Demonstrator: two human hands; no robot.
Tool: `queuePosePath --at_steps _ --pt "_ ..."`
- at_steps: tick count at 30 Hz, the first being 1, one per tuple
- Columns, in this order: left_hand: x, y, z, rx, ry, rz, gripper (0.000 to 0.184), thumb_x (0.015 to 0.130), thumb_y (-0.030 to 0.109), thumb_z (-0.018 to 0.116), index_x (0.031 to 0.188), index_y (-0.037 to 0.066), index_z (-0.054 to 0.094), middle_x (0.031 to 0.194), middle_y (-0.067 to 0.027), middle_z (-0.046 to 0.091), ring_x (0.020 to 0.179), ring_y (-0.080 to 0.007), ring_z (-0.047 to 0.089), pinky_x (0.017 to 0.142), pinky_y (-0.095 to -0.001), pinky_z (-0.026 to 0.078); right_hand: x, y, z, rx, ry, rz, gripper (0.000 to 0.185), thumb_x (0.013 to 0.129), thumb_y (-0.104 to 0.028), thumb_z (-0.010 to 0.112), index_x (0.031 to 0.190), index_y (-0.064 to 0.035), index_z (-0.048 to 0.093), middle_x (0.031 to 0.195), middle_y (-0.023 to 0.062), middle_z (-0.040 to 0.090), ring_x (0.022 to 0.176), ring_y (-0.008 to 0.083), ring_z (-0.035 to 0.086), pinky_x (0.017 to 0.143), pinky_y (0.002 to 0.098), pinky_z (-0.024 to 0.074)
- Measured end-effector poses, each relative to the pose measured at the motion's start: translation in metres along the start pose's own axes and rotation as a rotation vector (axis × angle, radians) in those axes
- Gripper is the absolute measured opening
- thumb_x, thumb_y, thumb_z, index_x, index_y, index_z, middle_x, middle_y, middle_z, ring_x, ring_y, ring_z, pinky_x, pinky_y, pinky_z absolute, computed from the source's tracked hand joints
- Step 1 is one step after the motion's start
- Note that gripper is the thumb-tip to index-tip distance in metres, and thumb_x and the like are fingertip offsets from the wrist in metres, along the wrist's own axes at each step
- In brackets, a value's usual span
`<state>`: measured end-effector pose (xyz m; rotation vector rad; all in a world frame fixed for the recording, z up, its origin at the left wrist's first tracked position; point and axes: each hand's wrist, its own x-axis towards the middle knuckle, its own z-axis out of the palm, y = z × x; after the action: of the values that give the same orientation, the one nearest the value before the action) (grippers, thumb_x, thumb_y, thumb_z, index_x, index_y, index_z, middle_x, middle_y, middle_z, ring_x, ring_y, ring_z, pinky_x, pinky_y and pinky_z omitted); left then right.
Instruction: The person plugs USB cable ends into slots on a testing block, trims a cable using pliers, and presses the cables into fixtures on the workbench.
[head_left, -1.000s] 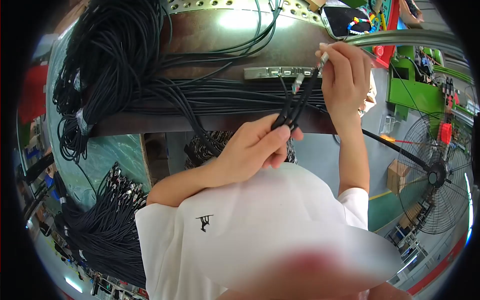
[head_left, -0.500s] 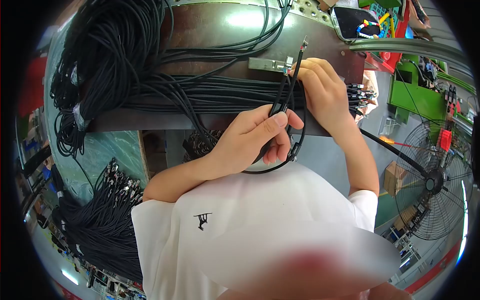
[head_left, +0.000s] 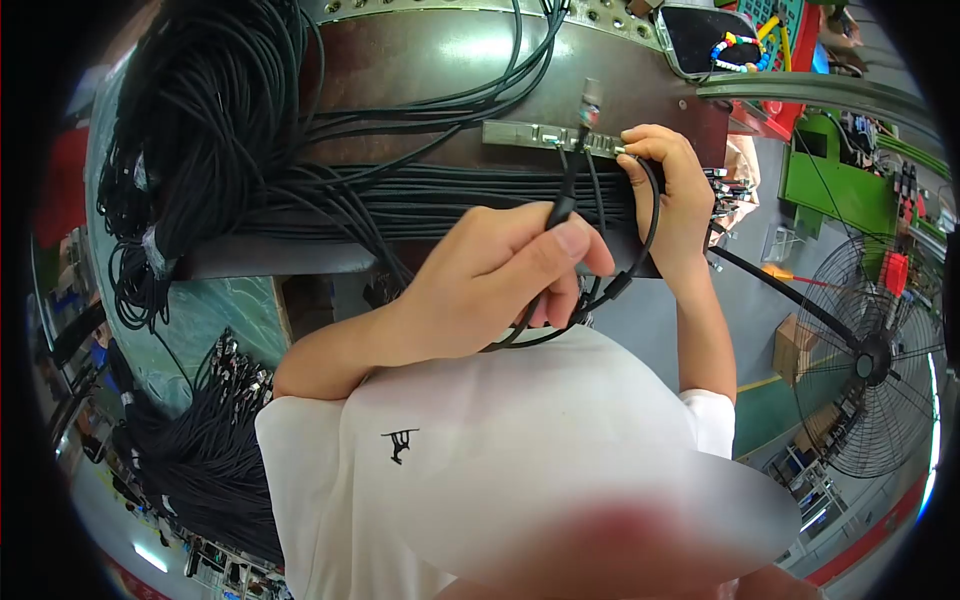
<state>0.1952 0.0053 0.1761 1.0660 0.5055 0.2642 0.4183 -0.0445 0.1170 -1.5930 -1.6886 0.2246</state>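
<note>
Black cables (head_left: 566, 200) are gripped in my left hand (head_left: 515, 265), in front of the dark table's near edge. One cable end stands up from that hand, its metal connector (head_left: 590, 100) blurred. At the right end of a metal strip with slots (head_left: 512, 133), my right hand (head_left: 668, 180) pinches the connector end of a cable (head_left: 655, 205) that loops back toward my left hand. Another connector (head_left: 552, 141) lies at a slot near the strip's middle. Behind my hands, a row of black cables (head_left: 430, 195) runs along the table (head_left: 400, 60).
A large black cable bundle (head_left: 200, 110) lies at the left, with more cables (head_left: 200, 460) below it. Cable ends (head_left: 732, 190) stick out past the right table edge. A phone (head_left: 700, 40) and bead bracelet (head_left: 740, 52) lie at the back right. A fan (head_left: 870, 360) stands at right.
My right hand has moved from the upright connectors to the strip's right end, with a cable end in its fingers. My left hand keeps its hold, and one connector now lies at the strip's middle.
</note>
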Motion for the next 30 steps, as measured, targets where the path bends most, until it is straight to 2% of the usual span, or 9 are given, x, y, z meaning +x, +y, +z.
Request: queuePosePath --at_steps 8,10,12,16,17,20,27,29,30 --pt "0.022 -0.012 0.004 -0.162 -0.102 -0.206 0.043 0.103 0.032 0.039 0.098 -0.004 0.062 0.061 -0.0087 0.061 0.05 -0.0103 0.054 0.047 -0.0224 0.043 0.009 0.004 -0.015 -0.013 -0.179 0.009 0.024 0.073 0.003 0.071 0.094 -0.0037 0.062 0.095 0.0087 0.064 0.087 0.0278 0.062 0.075 0.037 0.0503" --pt "0.029 -0.006 0.002 -0.212 -0.096 -0.244 0.042 0.102 0.03 0.039 0.096 -0.005 0.063 0.061 -0.0095 0.062 0.048 -0.0104 0.054 0.045 -0.0221 0.042 0.014 -0.006 -0.024 -0.26 0.051 -0.207 0.024 0.074 0.001 0.071 0.096 -0.0059 0.063 0.096 0.0079 0.064 0.088 0.0271 0.062 0.076 0.0367 0.0501" --pt "0.036 0.002 0.007 -0.229 -0.251 -0.359 0.041 0.101 0.028 0.04 0.094 -0.005 0.065 0.061 -0.0097 0.062 0.049 -0.0103 0.054 0.046 -0.0218 0.043 0.02 -0.026 -0.027 -0.247 -0.081 -0.284 0.028 0.072 0.006 0.074 0.096 -0.0044 0.065 0.097 0.0095 0.068 0.091 0.0262 0.065 0.079 0.0351 0.0519" --pt "0.026 0.017 -0.001 0.575 -0.368 -0.094 0.029 0.093 0.025 0.055 0.092 0.0 0.069 0.062 -0.0062 0.065 0.052 -0.0101 0.058 0.049 -0.0242 0.043 0.003 0.005 -0.026 -0.002 0.076 -0.078 0.022 0.073 0.008 0.068 0.091 -0.004 0.064 0.097 0.0091 0.068 0.089 0.0264 0.065 0.076 0.0337 0.0515" --pt "0.023 0.019 -0.005 0.569 -0.359 -0.099 0.029 0.093 0.025 0.055 0.092 0.0 0.069 0.062 -0.0062 0.065 0.052 -0.0101 0.058 0.049 -0.0242 0.043 0.003 0.011 -0.026 -0.018 0.039 -0.091 0.019 0.074 0.009 0.067 0.09 -0.0017 0.064 0.099 0.0113 0.068 0.088 0.0274 0.066 0.077 0.0341 0.0521" --pt "0.021 0.034 -0.019 0.604 -0.122 -0.04 0.023 0.09 0.016 0.06 0.103 -0.002 0.067 0.066 -0.0064 0.065 0.058 -0.0074 0.059 0.057 -0.0243 0.048 -0.008 0.017 -0.018 0.106 -0.065 0.13 0.018 0.075 0.009 0.066 0.09 0.0004 0.061 0.097 0.0111 0.068 0.083 0.0257 0.066 0.071 0.0311 0.0524" --pt "0.052 0.037 -0.096 0.538 0.274 0.136 0.032 0.101 0.023 0.047 0.114 0.0 0.064 0.093 -0.0047 0.067 0.083 -0.0066 0.057 0.074 -0.0205 0.047 0.006 0.009 -0.028 -0.015 -0.251 0.156 0.018 0.077 0.009 0.064 0.092 0.0002 0.057 0.097 0.0099 0.065 0.083 0.0218 0.064 0.072 0.0301 0.0512" --pt "0.078 0.042 -0.121 0.473 0.567 0.183 0.034 0.101 0.025 0.046 0.117 -0.002 0.059 0.097 -0.0058 0.063 0.084 -0.0104 0.057 0.077 -0.0247 0.048 0.01 0.013 -0.032 0.077 -0.307 0.206 0.018 0.078 0.008 0.063 0.092 0.0004 0.057 0.099 0.0101 0.064 0.087 0.0218 0.064 0.075 0.0298 0.0503" --pt "0.096 0.053 -0.127 0.3 0.601 0.132 0.033 0.091 0.021 0.059 0.116 -0.001 0.056 0.112 -0.0146 0.061 0.106 -0.0235 0.059 0.091 -0.0328 0.047 0.012 0.016 -0.036 0.174 -0.358 0.26 0.017 0.078 0.008 0.063 0.092 0.0006 0.058 0.101 0.0102 0.063 0.091 0.0218 0.063 0.079 0.0294 0.0495"
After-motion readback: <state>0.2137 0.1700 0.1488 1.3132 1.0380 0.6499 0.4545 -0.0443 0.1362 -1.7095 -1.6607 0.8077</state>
